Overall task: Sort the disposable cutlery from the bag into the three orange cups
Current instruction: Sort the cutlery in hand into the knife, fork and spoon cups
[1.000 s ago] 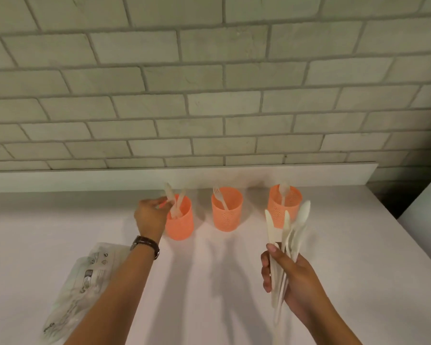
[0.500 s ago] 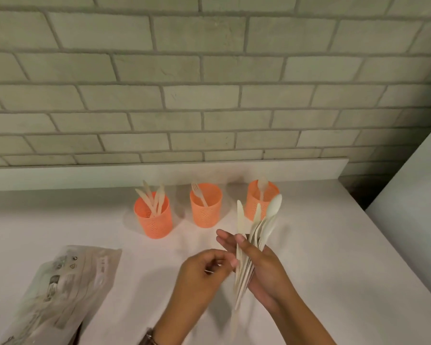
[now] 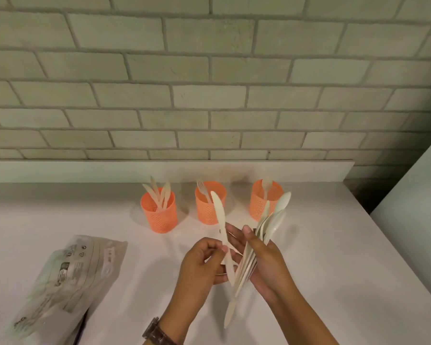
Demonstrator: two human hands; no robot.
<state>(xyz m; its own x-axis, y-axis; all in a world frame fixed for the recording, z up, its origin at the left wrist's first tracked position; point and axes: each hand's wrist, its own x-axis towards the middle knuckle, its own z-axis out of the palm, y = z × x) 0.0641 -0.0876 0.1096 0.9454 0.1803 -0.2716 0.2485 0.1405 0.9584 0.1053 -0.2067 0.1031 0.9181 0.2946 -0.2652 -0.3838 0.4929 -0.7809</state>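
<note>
Three orange mesh cups stand in a row near the wall. The left cup (image 3: 159,215) holds several pale knives, the middle cup (image 3: 207,210) a fork, the right cup (image 3: 259,202) a spoon. My right hand (image 3: 266,262) grips a bundle of cream cutlery (image 3: 271,220), spoon bowls fanning upward. My left hand (image 3: 199,262) pinches the handle of a single knife (image 3: 220,215), which tilts away from the bundle with its blade up in front of the middle cup. The cutlery bag (image 3: 67,282) lies flat at the lower left.
The white counter (image 3: 334,245) ends at a raised ledge (image 3: 60,170) under a grey brick wall. The counter's right edge runs diagonally, with a white panel (image 3: 421,195) beyond a dark gap. A watch sits on my left wrist.
My left hand left the left cup, where it dropped a knife, came back to the bundle and took hold of one knife, now drawn apart to the left.
</note>
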